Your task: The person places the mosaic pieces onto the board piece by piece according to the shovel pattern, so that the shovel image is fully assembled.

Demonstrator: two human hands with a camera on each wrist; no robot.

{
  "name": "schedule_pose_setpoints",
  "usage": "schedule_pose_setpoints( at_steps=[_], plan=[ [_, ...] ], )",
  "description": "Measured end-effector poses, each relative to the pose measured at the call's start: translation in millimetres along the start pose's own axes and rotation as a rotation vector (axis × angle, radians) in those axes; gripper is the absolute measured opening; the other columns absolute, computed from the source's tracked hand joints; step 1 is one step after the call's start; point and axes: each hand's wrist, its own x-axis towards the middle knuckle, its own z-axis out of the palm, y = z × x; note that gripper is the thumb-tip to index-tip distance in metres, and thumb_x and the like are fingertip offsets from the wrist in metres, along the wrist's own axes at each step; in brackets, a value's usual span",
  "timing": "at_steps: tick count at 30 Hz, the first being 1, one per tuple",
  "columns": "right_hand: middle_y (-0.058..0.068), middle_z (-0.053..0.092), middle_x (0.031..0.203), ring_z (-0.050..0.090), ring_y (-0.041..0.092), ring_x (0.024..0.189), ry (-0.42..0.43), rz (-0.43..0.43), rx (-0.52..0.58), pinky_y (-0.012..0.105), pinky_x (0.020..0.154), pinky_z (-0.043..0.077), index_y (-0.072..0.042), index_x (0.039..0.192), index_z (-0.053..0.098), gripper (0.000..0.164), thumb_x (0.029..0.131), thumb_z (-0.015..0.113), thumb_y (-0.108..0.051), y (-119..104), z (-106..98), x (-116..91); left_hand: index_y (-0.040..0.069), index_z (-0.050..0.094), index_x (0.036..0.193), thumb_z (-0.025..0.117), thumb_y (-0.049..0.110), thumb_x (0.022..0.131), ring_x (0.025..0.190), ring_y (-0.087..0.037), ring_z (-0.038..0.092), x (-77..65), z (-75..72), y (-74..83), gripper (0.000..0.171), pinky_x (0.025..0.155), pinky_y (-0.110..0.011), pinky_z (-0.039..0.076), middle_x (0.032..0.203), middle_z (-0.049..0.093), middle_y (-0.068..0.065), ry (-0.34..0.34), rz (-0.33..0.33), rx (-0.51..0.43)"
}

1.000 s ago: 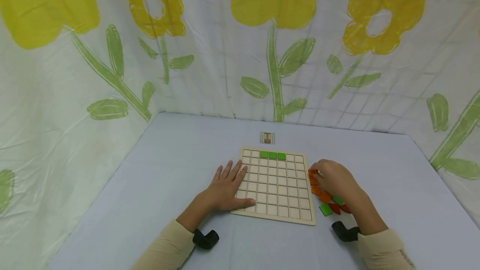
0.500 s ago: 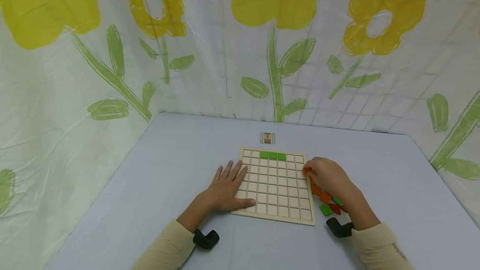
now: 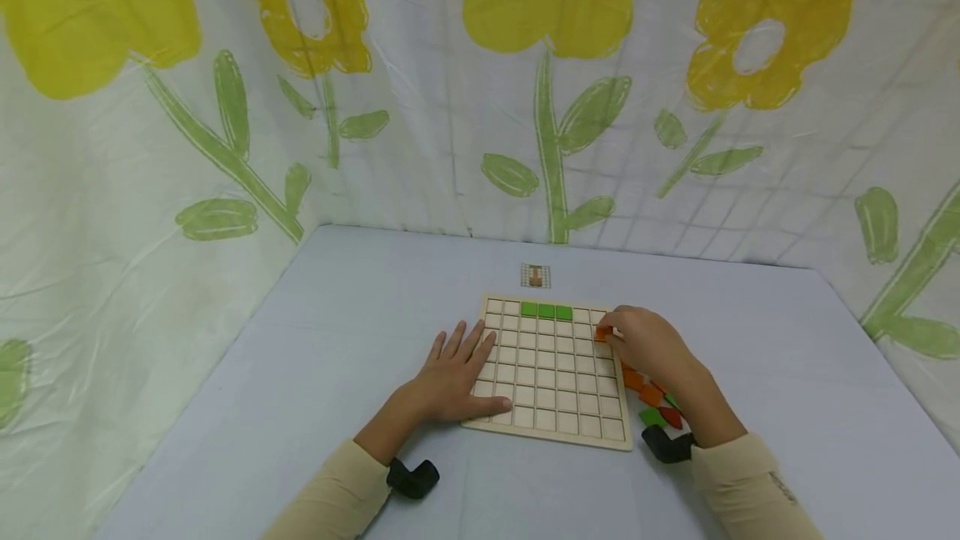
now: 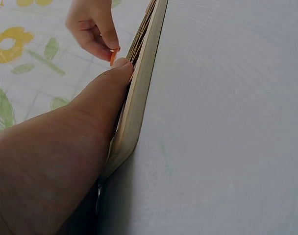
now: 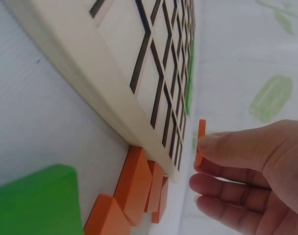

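Observation:
A square wooden grid board (image 3: 546, 373) lies on the table, with three green tiles (image 3: 546, 310) set side by side in its far row. My left hand (image 3: 453, 377) rests with spread fingers on the board's left edge. Above the board's right side, my right hand (image 3: 648, 344) pinches an orange tile (image 5: 201, 143) between thumb and fingertips. The same orange tile (image 4: 113, 57) shows on edge in the left wrist view. Loose orange tiles (image 5: 134, 183) lie against the board's right side, partly under the right forearm in the head view.
A green tile (image 3: 652, 417) and a red rounded piece (image 3: 671, 417) lie near the board's right front. Behind the board is a small picture card (image 3: 536, 276). A curtain with painted flowers (image 3: 585, 157) stands behind the table.
My right hand has picked an orange tile from the loose pieces and moved it left and away over the board's right columns. The left hand has stayed in place.

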Motion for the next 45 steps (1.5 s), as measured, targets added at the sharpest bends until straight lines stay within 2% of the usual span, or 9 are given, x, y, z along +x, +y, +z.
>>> schedule_pose_setpoints(
  at_steps=[10, 16, 22, 31, 45],
  plan=[
    [0.006, 0.07, 0.093, 0.063, 0.021, 0.08, 0.003, -0.021, 0.008, 0.039, 0.071, 0.054, -0.003, 0.101, 0.077, 0.014, 0.088, 0.078, -0.008, -4.6, 1.0, 7.0, 0.009, 0.013, 0.162, 0.049, 0.077, 0.089, 0.151, -0.039, -0.001, -0.3, -0.3, 1.4, 0.106, 0.116, -0.062, 0.004, 0.167, 0.002, -0.013, -0.002, -0.003, -0.009],
    [0.005, 0.07, 0.094, 0.065, 0.023, 0.085, 0.003, -0.034, 0.017, 0.041, 0.075, 0.055, -0.004, 0.102, 0.077, 0.013, 0.089, 0.077, -0.009, -8.7, 2.5, 11.6, 0.009, 0.013, 0.162, 0.049, 0.077, 0.089, 0.151, -0.039, -0.002, -1.0, -2.8, 2.6, 0.106, 0.116, -0.061, 0.003, 0.167, 0.001, -0.013, -0.009, -0.011, -0.006],
    [0.009, 0.071, 0.099, 0.067, 0.028, 0.092, -0.005, -0.064, 0.014, 0.042, 0.078, 0.055, -0.002, 0.105, 0.076, 0.016, 0.089, 0.076, -0.006, -13.6, 3.0, 15.8, 0.009, 0.013, 0.162, 0.05, 0.077, 0.089, 0.151, -0.038, -0.003, -0.2, -1.8, 1.5, 0.107, 0.116, -0.061, 0.001, 0.167, 0.0, -0.014, -0.014, -0.01, -0.023],
    [0.008, 0.071, 0.097, 0.067, 0.026, 0.09, 0.001, -0.128, -0.009, 0.039, 0.075, 0.056, -0.003, 0.102, 0.077, 0.013, 0.089, 0.076, -0.004, -20.0, 5.1, 25.2, 0.01, 0.012, 0.162, 0.046, 0.081, 0.087, 0.151, -0.038, -0.005, 1.2, 3.1, -2.8, 0.109, 0.116, -0.06, -0.001, 0.167, 0.0, -0.014, 0.0, -0.005, -0.027],
    [0.008, 0.071, 0.098, 0.067, 0.027, 0.092, -0.029, -0.117, 0.007, 0.041, 0.077, 0.055, -0.004, 0.103, 0.077, 0.011, 0.092, 0.073, -0.006, -34.7, 7.8, 35.0, 0.01, 0.013, 0.162, 0.05, 0.076, 0.089, 0.151, -0.04, -0.001, -1.6, -3.6, 2.1, 0.105, 0.116, -0.062, 0.003, 0.167, 0.001, -0.014, -0.012, -0.002, -0.016]
  ],
)
